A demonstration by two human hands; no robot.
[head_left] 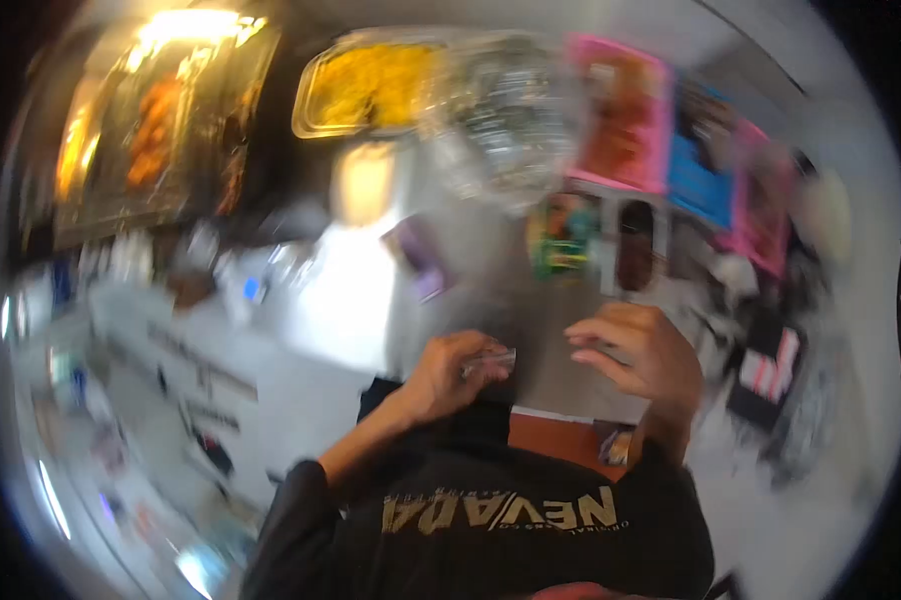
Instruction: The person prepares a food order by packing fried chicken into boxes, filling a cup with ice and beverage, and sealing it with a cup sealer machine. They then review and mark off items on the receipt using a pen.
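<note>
My left hand (458, 372) is closed in a pinch on a small clear plastic piece (504, 358), held just in front of my body. The image is blurred, so its exact kind does not show. To the right, my right hand (643, 352) hovers over the grey counter (471, 290), thumb and fingers apart with nothing between them. Nearest to it on the far side are a white tray with dark contents (638, 245) and a green-edged container (565, 238). A purple packet (421, 262) lies on the counter beyond my left hand.
Along the back stand a clear tub of yellow food (371, 88), a heap of clear plastic containers (511, 115), a pink tray (621, 115) and a blue tray (703, 165). A lit glass display case (156, 130) is at far left. A dark box (768, 372) lies right.
</note>
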